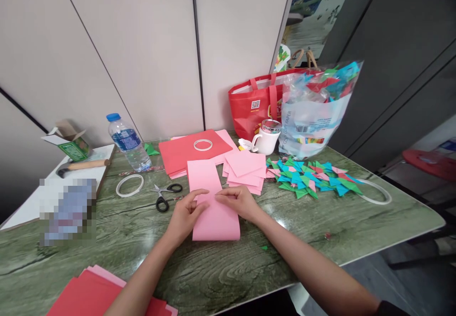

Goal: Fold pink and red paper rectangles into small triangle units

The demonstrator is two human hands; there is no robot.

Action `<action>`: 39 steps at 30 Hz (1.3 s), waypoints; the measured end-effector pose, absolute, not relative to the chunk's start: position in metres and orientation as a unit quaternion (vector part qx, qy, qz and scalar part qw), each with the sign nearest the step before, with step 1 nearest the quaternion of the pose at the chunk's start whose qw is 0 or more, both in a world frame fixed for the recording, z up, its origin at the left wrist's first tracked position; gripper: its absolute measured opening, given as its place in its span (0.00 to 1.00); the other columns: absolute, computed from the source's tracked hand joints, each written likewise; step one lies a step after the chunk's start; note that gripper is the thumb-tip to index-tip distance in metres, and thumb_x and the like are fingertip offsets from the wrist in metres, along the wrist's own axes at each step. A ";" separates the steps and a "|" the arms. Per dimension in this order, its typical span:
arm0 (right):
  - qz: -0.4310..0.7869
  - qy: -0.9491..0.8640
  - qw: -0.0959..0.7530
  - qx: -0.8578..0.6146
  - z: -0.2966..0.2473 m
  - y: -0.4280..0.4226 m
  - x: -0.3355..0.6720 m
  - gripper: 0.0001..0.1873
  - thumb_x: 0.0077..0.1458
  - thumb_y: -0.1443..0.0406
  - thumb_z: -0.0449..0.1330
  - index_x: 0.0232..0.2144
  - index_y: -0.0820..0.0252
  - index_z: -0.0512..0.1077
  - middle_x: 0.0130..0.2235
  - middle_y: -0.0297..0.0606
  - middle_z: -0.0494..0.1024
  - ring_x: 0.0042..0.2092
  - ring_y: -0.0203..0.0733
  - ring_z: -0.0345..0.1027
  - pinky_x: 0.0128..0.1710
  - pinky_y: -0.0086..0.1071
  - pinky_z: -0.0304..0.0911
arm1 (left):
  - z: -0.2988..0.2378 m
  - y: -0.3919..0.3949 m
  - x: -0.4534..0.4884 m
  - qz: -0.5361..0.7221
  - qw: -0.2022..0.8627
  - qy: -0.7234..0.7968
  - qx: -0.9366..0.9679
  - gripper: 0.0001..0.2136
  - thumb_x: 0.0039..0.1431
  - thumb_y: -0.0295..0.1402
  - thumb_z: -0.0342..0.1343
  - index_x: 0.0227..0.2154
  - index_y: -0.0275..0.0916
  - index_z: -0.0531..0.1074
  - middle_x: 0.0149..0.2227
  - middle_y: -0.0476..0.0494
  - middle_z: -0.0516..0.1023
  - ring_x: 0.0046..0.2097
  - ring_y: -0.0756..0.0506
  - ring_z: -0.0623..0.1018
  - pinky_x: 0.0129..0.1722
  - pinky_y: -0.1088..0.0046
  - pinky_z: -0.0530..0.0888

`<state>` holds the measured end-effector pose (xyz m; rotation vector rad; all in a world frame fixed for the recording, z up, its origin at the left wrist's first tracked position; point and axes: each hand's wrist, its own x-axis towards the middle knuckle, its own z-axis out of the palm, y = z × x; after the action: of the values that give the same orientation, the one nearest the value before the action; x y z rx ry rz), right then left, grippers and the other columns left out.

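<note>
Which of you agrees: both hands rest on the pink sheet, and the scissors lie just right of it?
One slip: in the head view the scissors lie left of the pink sheet, not right. The left hand and right hand do rest on it.

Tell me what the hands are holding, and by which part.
Both the left hand and right hand pinch the pink paper sheet at its middle, one at each side edge.

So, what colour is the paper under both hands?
It is a light pink paper strip, clearest in the head view.
</note>
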<state>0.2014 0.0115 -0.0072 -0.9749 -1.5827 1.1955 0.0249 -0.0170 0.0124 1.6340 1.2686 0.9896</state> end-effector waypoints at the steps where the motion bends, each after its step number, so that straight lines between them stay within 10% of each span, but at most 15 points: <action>1: 0.484 -0.640 0.448 -0.394 -0.007 0.012 0.202 0.08 0.45 0.62 0.61 0.28 0.59 0.77 0.31 0.37 0.79 0.34 0.43 0.71 0.34 0.33 0.64 | 0.012 -0.017 0.025 0.394 0.406 0.504 0.653 0.14 0.49 0.35 0.53 0.38 0.34 0.69 0.14 0.59 0.49 0.17 0.55 0.50 0.17 0.79 0.46; 21: 0.472 -0.684 0.390 -0.395 -0.006 0.014 0.205 0.12 0.47 0.60 0.58 0.25 0.63 0.76 0.26 0.36 0.77 0.26 0.36 0.65 0.25 0.27 0.55 | 0.011 -0.017 0.026 0.391 0.416 0.507 0.646 0.13 0.48 0.38 0.55 0.35 0.36 0.71 0.14 0.59 0.49 0.17 0.55 0.51 0.17 0.79 0.47; 25: 0.479 -0.632 0.447 -0.414 -0.009 0.015 0.204 0.13 0.45 0.59 0.59 0.23 0.63 0.75 0.24 0.35 0.76 0.25 0.35 0.63 0.24 0.27 0.55 | 0.014 -0.016 0.025 0.453 0.477 0.492 0.570 0.20 0.47 0.42 0.57 0.41 0.37 0.67 0.14 0.58 0.59 0.17 0.55 0.58 0.17 0.81 0.53; 30: 0.506 -0.485 0.565 -0.434 -0.012 0.018 0.201 0.13 0.42 0.57 0.61 0.24 0.63 0.75 0.24 0.35 0.76 0.25 0.35 0.64 0.25 0.28 0.57 | 0.013 -0.014 0.024 0.535 0.579 0.418 0.451 0.30 0.41 0.47 0.59 0.47 0.36 0.65 0.37 0.38 0.75 0.35 0.45 0.74 0.31 0.73 0.70; 39: 0.565 -0.392 0.603 -0.405 -0.014 0.012 0.189 0.12 0.40 0.58 0.64 0.24 0.61 0.76 0.23 0.34 0.76 0.24 0.35 0.63 0.25 0.29 0.57 | -0.005 -0.021 0.041 0.483 0.580 0.504 0.419 0.17 0.39 0.35 0.64 0.34 0.32 0.74 0.34 0.39 0.79 0.33 0.43 0.77 0.35 0.67 0.74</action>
<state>0.1890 0.0117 -0.0137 -0.9370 -0.9067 1.3078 0.0408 -0.0207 -0.0047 0.9800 1.1787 1.1280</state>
